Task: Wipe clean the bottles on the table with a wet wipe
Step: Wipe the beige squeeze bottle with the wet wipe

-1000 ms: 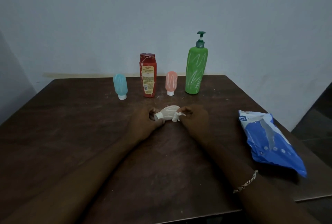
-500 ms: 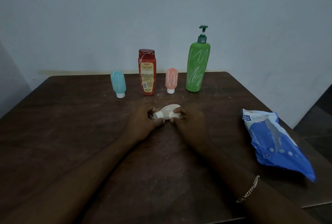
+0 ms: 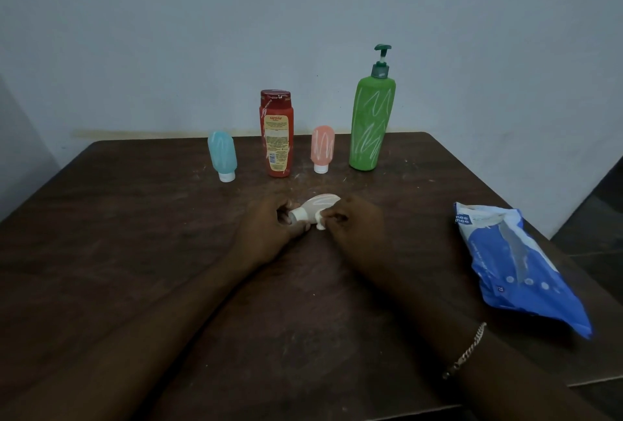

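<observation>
A small beige squeeze bottle [image 3: 318,205] with a white cap lies sideways at the table's middle, cap toward the left. My left hand [image 3: 269,230] grips its cap end. My right hand [image 3: 355,221] pinches a crumpled white wet wipe [image 3: 322,222] against the bottle's lower side. Behind them stand a row of bottles marked with white scribbles: a blue squeeze bottle [image 3: 221,155], a red bottle [image 3: 276,132] with a label, a pink squeeze bottle [image 3: 322,148] and a tall green pump bottle [image 3: 372,123].
A blue and white wet-wipe pack [image 3: 512,265] lies at the right side of the dark wooden table [image 3: 135,235], near its right edge. A pale wall rises behind the table. A chain bracelet [image 3: 467,349] circles my right wrist.
The view has tilted a little, shifting the bottles in frame. My right hand has slid the wipe along the beige bottle toward its cap end; my left hand keeps its grip.
</observation>
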The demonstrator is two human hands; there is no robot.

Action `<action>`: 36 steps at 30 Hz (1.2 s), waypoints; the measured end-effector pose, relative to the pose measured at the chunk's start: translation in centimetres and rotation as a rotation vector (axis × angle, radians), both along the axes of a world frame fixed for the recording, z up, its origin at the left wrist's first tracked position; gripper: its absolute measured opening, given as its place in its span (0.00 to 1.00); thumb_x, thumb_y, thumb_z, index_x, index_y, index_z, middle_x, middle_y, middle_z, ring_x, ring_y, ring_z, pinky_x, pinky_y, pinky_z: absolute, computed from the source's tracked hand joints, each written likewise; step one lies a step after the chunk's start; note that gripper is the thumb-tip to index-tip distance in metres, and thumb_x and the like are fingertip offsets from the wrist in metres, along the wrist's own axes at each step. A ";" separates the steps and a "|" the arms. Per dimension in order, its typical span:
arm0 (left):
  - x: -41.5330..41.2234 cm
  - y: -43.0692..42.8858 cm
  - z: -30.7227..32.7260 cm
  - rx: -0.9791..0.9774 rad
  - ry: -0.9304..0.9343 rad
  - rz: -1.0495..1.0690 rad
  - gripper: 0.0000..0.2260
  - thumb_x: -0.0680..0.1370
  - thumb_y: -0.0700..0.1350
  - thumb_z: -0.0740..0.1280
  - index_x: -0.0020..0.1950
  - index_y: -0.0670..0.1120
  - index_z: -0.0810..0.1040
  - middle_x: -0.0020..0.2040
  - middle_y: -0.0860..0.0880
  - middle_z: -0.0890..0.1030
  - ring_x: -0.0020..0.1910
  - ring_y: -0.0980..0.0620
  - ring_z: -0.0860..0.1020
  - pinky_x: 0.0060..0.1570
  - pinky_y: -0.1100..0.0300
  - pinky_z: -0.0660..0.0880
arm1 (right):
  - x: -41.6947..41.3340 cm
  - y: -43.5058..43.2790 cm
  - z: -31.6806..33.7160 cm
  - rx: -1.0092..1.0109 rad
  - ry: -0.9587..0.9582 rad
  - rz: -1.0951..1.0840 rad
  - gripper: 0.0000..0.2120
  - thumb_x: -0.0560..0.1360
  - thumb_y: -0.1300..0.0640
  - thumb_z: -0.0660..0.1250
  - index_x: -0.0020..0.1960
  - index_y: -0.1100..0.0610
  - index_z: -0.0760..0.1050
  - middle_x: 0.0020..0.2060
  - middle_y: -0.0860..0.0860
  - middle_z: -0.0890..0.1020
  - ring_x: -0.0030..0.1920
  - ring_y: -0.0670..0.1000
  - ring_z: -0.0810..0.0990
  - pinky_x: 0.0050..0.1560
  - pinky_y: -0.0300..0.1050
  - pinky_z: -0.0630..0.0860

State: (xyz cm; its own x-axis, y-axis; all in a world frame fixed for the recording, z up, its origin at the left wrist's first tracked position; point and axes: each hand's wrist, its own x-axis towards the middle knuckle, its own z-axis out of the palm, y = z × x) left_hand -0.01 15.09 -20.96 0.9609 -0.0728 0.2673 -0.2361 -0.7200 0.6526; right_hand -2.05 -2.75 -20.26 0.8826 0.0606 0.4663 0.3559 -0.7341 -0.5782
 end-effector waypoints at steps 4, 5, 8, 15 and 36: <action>0.2 0.0 -0.2 0.010 0.005 0.005 0.20 0.70 0.53 0.78 0.57 0.48 0.79 0.50 0.53 0.80 0.46 0.57 0.76 0.48 0.55 0.78 | -0.3 1.0 0.4 -0.074 0.007 0.063 0.06 0.74 0.61 0.70 0.48 0.60 0.85 0.49 0.57 0.84 0.52 0.55 0.81 0.57 0.51 0.75; 0.2 0.0 -0.2 0.011 0.008 0.004 0.20 0.70 0.53 0.78 0.58 0.48 0.79 0.50 0.53 0.80 0.47 0.57 0.77 0.49 0.55 0.78 | -0.5 0.9 0.2 -0.092 0.036 0.065 0.07 0.75 0.60 0.70 0.50 0.59 0.85 0.51 0.57 0.84 0.53 0.55 0.81 0.58 0.50 0.75; 0.1 0.1 -0.1 0.003 -0.001 -0.001 0.20 0.70 0.53 0.78 0.58 0.48 0.80 0.51 0.53 0.80 0.47 0.56 0.77 0.50 0.54 0.78 | -0.1 -0.3 0.2 -0.054 0.051 0.007 0.06 0.75 0.58 0.71 0.48 0.56 0.86 0.49 0.54 0.85 0.50 0.52 0.81 0.54 0.43 0.74; -0.1 0.2 -0.4 -0.026 -0.025 -0.013 0.20 0.69 0.51 0.79 0.57 0.48 0.79 0.49 0.53 0.79 0.46 0.56 0.77 0.48 0.54 0.78 | -0.4 0.0 0.1 -0.020 0.050 0.046 0.04 0.72 0.58 0.73 0.45 0.54 0.86 0.45 0.52 0.85 0.47 0.49 0.81 0.52 0.46 0.76; 0.0 0.3 -0.4 -0.048 -0.021 -0.046 0.17 0.69 0.49 0.79 0.54 0.48 0.79 0.45 0.55 0.79 0.43 0.56 0.77 0.44 0.57 0.77 | 0.9 -1.9 -0.4 0.066 0.048 -0.038 0.04 0.70 0.59 0.74 0.44 0.54 0.86 0.42 0.49 0.86 0.43 0.44 0.81 0.49 0.43 0.77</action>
State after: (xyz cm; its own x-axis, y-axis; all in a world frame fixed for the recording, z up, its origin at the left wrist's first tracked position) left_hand -0.01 15.42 -21.33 0.9509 -0.1039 0.2915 -0.2825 -0.6760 0.6806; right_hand -1.15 -4.64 -20.64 0.9051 -0.0026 0.4252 0.2993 -0.7064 -0.6414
